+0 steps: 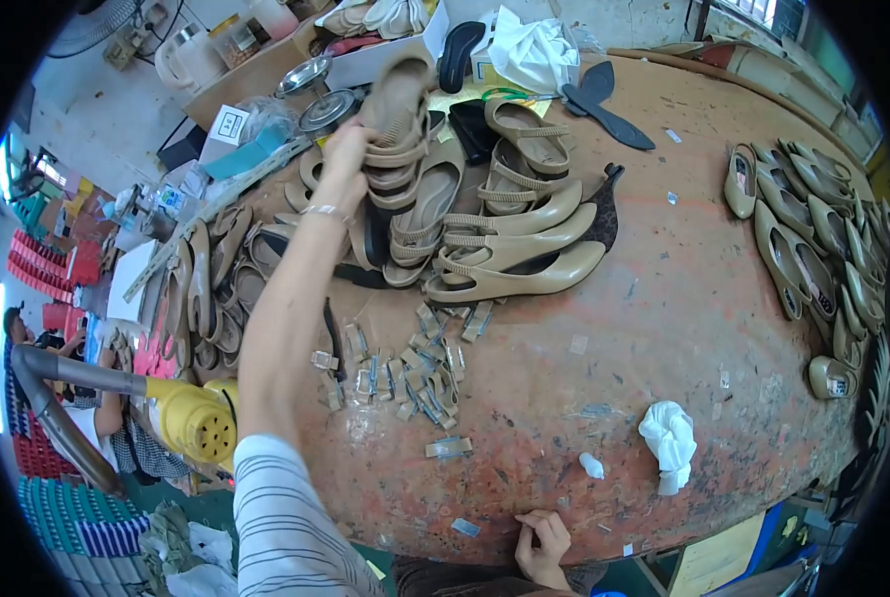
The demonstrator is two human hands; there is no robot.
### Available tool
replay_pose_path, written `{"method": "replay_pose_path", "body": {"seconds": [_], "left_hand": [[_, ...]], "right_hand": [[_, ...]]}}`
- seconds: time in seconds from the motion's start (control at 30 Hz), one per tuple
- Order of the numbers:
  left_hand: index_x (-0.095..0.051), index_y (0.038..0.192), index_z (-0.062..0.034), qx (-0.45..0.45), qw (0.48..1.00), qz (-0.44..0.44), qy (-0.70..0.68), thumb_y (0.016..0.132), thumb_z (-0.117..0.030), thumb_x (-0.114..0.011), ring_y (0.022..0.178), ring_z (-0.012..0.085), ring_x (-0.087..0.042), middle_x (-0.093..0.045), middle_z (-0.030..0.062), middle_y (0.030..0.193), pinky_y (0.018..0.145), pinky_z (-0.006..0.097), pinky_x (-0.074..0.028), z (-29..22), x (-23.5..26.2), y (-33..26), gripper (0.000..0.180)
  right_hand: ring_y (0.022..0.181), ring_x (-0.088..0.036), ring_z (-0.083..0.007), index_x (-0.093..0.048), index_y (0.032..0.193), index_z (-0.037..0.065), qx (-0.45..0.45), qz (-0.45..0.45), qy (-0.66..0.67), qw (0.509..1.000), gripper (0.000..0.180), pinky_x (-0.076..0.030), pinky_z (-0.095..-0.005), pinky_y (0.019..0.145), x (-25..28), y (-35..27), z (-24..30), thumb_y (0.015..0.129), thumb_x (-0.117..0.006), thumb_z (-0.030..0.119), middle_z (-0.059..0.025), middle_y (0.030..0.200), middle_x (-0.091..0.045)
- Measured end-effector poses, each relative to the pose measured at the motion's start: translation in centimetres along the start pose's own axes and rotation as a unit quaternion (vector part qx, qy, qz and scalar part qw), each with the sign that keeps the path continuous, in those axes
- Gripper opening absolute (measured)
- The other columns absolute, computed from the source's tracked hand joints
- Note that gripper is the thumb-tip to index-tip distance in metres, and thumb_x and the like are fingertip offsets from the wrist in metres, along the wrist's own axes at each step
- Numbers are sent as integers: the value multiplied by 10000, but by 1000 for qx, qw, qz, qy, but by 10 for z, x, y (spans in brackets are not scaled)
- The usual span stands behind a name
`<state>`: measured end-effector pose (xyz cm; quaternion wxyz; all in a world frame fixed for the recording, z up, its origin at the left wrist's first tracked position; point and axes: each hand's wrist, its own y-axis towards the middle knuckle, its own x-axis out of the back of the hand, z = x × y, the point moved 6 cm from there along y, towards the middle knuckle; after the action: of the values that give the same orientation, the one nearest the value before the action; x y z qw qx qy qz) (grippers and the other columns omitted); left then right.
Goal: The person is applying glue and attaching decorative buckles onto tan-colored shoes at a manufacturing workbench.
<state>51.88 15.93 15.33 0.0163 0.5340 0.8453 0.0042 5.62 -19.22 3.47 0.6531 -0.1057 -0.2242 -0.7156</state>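
My left hand (345, 157) reaches far across the table and grips a tan slingback shoe (397, 111), slightly blurred, above a pile of similar shoes. Below and right of it lie more tan slingbacks (525, 274), heaped on their sides, one with a dark patterned lining or insert (604, 209). At the near edge of the table rests my right hand (543, 545), its fingers curled in and nothing seen in them. Small tan strap pieces with clear plastic (420, 373) lie in a loose heap between the hands.
Finished-looking tan shoes (813, 229) stand grouped at the right. A crumpled white cloth (669, 445) and a small white wad (591, 465) lie near the front right. Dark insoles (609, 109) are at the back. A yellow machine nozzle (194, 418) with a pipe stands left of my arm.
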Motion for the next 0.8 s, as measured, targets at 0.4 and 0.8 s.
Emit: {"method": "replay_pose_path", "body": {"seconds": [0.4, 0.8], "left_hand": [[-409, 1374, 39, -12, 947, -98, 306, 722, 49, -500, 1318, 250, -381, -395, 172, 1427, 1075, 339, -309, -4, 248, -327, 658], [-613, 1145, -10, -174, 888, 54, 422, 763, -166, -601, 1130, 367, -560, -620, 209, 1155, 973, 369, -427, -22, 73, -76, 413]], "right_hand": [[711, -618, -276, -642, 808, 19, 26, 2, 19, 999, 190, -493, -340, 609, -3, 1, 8, 680, -596, -113, -127, 772, -609], [702, -622, -284, -643, 792, 7, 21, -11, -28, 999, 174, -498, -342, 608, 1, -1, 9, 683, -591, -118, -133, 754, -608]]}}
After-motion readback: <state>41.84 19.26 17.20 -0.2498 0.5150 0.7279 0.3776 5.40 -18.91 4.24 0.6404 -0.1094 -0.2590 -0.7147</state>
